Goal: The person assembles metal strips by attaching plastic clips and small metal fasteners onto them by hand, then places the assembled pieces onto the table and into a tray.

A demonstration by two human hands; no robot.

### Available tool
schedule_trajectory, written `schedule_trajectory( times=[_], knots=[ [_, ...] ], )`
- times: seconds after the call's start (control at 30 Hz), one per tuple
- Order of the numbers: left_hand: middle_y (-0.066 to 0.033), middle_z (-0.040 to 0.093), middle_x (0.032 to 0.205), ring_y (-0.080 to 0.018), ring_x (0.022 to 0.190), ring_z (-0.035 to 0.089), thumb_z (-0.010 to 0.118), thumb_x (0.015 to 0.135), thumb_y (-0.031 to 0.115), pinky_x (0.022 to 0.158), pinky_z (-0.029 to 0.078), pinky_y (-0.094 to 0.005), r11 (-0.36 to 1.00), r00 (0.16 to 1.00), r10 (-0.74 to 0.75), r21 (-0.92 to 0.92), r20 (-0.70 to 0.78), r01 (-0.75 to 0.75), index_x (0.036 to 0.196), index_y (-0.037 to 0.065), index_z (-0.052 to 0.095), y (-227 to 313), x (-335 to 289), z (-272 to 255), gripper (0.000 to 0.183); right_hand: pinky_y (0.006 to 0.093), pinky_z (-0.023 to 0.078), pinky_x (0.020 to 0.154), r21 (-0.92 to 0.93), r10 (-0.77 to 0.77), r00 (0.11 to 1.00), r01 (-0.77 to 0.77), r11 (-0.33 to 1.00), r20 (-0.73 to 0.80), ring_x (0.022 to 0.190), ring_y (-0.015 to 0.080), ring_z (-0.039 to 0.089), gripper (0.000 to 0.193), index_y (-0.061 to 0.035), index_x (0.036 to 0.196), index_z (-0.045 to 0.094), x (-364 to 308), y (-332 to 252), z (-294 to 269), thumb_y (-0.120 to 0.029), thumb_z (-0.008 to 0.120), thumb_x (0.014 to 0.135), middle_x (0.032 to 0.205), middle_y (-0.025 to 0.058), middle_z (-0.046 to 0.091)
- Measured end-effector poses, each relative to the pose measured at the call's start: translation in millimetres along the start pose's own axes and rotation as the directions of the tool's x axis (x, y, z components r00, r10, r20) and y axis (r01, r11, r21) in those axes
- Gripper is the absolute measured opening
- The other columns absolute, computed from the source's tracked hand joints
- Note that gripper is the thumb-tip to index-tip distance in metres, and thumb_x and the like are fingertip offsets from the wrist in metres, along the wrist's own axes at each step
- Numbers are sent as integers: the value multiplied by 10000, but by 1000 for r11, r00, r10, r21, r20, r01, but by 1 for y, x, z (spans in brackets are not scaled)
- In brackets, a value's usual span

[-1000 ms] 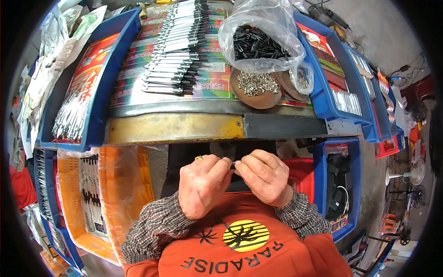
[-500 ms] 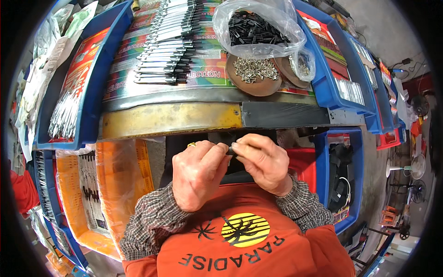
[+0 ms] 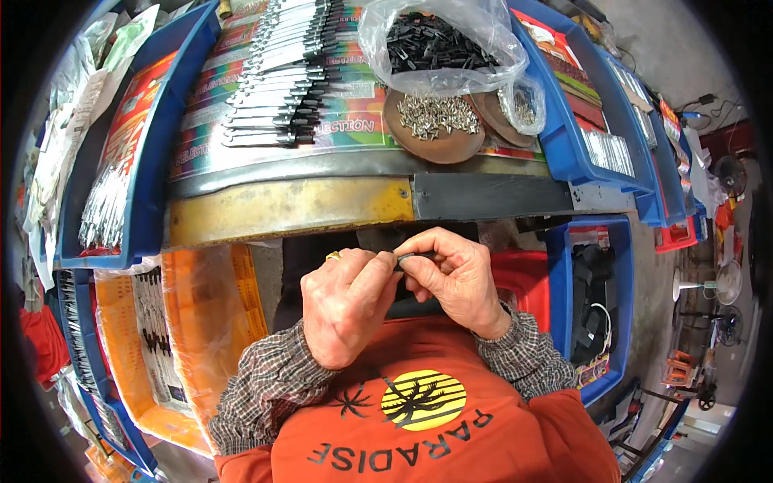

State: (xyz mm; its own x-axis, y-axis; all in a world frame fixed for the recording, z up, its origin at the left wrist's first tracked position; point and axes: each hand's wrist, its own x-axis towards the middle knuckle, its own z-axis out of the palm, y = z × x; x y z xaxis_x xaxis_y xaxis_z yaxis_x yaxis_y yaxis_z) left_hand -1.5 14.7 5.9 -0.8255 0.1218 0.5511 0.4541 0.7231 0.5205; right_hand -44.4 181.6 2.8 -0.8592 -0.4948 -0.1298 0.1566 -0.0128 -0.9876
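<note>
In front of my chest, below the table's front edge, both hands meet at the fingertips. My right hand (image 3: pixel 460 283) has its thumb and curled fingers closed on a small dark piece (image 3: pixel 415 256), whose exact kind I cannot make out. Close against it, my left hand (image 3: pixel 342 304) is pinched together, a ring on one finger. Whatever lies between the left fingertips is hidden. On the table ahead lies a long row of slim metal pieces with black ends (image 3: pixel 274 101). Right of them, a clear plastic bag (image 3: pixel 451 83) holds many black parts (image 3: pixel 435 44).
Small metal fittings (image 3: pixel 431 119) are heaped on a round brown dish (image 3: pixel 443 150) near the table edge (image 3: pixel 298 208). Blue trays (image 3: pixel 153 193) flank the tabletop. Lower down stand an orange crate (image 3: pixel 201 322) at left and a blue bin (image 3: pixel 620 338) with black items at right.
My right fingers have curled further round the dark piece, with the thumb now lying along it. The left hand keeps its pinch. The table scene has shifted slightly left in view.
</note>
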Motion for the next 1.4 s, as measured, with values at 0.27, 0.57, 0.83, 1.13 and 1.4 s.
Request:
schedule_trajectory(
  times=[0.27, 0.57, 0.83, 1.13, 1.4],
  knots=[
    [-112, 587, 724, -277, 624, 596, 721, 732, 11, 559, 467, -366, 997, 999, -28, 66, 29, 26, 891, 33, 624, -24, 27, -29, 187, 195, 461, 573, -261, -314, 943, 277, 925, -109, 636, 29, 537, 267, 5, 1131, 594, 11, -10, -13, -86, 674, 893, 744, -6, 598],
    [-141, 558, 715, -278, 623, 573, 649, 776, -24, 584, 454, -347, 958, 992, 79, 284, -100, -48, 900, 24, 580, -125, 97, -57, 149, 197, 469, 525, -253, -260, 959, 225, 941, -114, 597, 45, 554, 210, 2, 1111, 601, 21, -16, -22, -27, 622, 904, 742, 20, 622],
    [-158, 587, 888, -353, 832, 596, 597, 777, -35, 728, 479, -405, 952, 998, 59, 302, -29, -48, 926, 24, 607, -152, 130, -47, 161, 199, 464, 514, -285, -257, 962, 221, 933, -94, 574, 43, 552, 187, 11, 1070, 618, 22, -16, -24, -11, 641, 886, 718, 18, 618],
    [-132, 624, 855, -327, 848, 604, 630, 786, 9, 754, 474, -391, 921, 985, 168, 364, -48, -139, 928, 44, 649, -173, 144, -35, 148, 195, 469, 517, -317, -282, 955, 241, 917, -88, 580, 41, 561, 173, 10, 1050, 634, 21, -16, -24, 0, 645, 877, 733, 22, 629],
    [-102, 634, 900, -304, 871, 611, 642, 794, 38, 776, 479, -390, 897, 978, 203, 410, -50, -165, 938, 55, 664, -178, 147, -32, 147, 197, 481, 526, -316, -278, 957, 238, 919, -86, 616, 51, 582, 173, 14, 1053, 640, 20, -14, -26, -7, 640, 881, 772, 34, 643]
  ],
)
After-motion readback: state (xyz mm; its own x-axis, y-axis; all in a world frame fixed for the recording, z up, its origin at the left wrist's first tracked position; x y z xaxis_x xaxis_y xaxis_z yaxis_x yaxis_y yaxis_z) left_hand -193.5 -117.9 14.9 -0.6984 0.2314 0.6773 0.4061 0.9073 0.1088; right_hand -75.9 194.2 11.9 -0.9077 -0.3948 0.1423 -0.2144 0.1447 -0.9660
